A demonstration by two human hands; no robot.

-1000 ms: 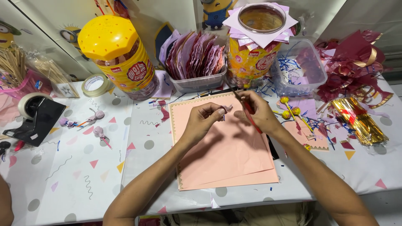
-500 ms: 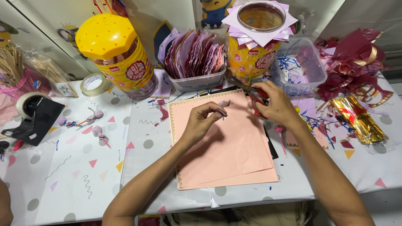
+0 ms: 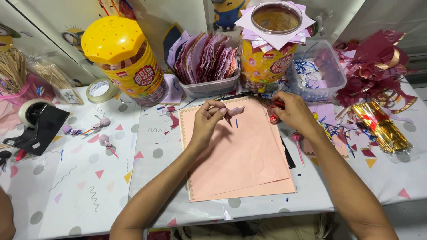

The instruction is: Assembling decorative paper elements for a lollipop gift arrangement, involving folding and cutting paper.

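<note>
**Holding a wrapped piece over the paper stack**

Working over a stack of smooth salmon-pink paper sheets (image 3: pixel 240 155), we note that the lowest sheet has a zigzag-cut edge. Our left hand (image 3: pixel 208 122) is narrowed to a pinch, fingertips closed on a small pink wrapped piece (image 3: pixel 234 111) held just above the upper part of the stack. Our right hand (image 3: pixel 293 113) is curled shut around red-handled scissors (image 3: pixel 272 105), whose dark blades point left toward the wrapped piece; the two are near but apart.

The surface is a white tablecloth (image 3: pixel 89 178) printed with triangles, dots and squiggles. Behind the stack stand a clear tub of crinkled pink wrappers (image 3: pixel 207 62), a yellow-lidded plastic jar (image 3: pixel 124 58) and a second jar topped with square paper sheets (image 3: pixel 271 44). A black tape dispenser (image 3: pixel 38 124) and a tape roll (image 3: pixel 100 90) lie to the left; gold foil strips (image 3: pixel 378 126) lie to the right.
</note>
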